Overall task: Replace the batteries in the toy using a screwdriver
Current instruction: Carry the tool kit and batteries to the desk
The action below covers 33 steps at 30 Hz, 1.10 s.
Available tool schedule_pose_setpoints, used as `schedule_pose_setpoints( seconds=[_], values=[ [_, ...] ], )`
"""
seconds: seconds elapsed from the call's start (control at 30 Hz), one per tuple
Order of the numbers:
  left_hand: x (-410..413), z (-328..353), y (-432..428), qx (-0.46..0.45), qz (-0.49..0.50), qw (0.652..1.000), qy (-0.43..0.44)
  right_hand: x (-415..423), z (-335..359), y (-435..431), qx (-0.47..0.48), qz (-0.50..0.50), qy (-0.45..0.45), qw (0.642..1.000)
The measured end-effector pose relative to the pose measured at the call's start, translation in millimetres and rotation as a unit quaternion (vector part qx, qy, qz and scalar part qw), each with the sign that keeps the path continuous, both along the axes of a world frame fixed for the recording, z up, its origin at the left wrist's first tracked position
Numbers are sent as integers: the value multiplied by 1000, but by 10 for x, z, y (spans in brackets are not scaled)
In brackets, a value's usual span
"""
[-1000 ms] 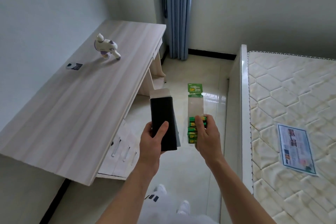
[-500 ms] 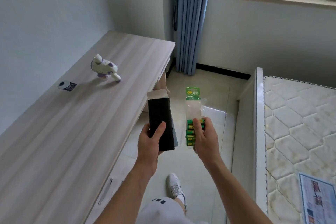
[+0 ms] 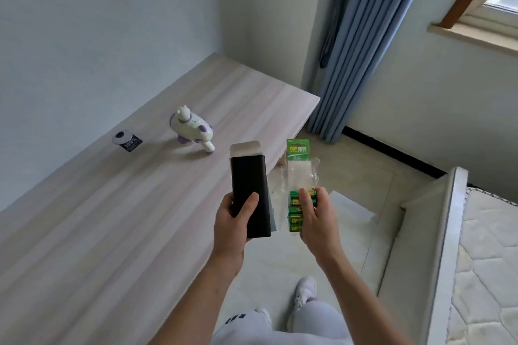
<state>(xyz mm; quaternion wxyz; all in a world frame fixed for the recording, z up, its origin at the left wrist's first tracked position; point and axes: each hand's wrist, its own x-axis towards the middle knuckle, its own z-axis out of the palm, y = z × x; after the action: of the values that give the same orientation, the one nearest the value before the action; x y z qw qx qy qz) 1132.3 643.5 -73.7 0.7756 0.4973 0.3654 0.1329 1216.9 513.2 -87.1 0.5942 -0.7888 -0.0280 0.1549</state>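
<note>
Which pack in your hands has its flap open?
The black box in the left hand: its pale top flap stands up. The battery pack in the right hand is clear plastic with a green header.

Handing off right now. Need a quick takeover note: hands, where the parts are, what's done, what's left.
Left hand: grips a black box with its top flap open; contents not visible.
Right hand: holds the battery pack, with green cells in its lower part.
Toy: stands on the desk, untouched, near a small black-and-white item I cannot identify.
No screwdriver in view.
Done: box and batteries in hand beside the desk.
Left: set them down, find the screwdriver, open the toy's battery cover, swap cells, close it.
</note>
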Motion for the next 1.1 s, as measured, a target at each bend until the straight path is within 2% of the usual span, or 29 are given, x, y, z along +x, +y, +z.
schedule_pose_setpoints(
  seconds=[0.2, 0.37, 0.6, 0.77, 0.93, 1.1],
  values=[
    [281, -80, 430, -18, 82, 996, 11, 610, -88, 549, -3, 88, -8, 996],
    [575, -136, 777, -3, 184, 983, 28, 1224, -216, 1090, 47, 209, 18, 977],
    [992, -77, 967, -45, 379, 924, 30, 1761, -170, 1712, 81, 409, 43, 908],
    [988, -118, 954, -50, 476, 876, 51, 1818, -211, 1984, 78, 497, 52, 863],
    [838, -249, 978, -38, 520, 848, 94, 1695, -318, 2173, 46, 552, 39, 832],
    [681, -406, 1024, -50, 520, 847, 100, 1571, -456, 2321, 0, 556, 20, 831]
  ],
)
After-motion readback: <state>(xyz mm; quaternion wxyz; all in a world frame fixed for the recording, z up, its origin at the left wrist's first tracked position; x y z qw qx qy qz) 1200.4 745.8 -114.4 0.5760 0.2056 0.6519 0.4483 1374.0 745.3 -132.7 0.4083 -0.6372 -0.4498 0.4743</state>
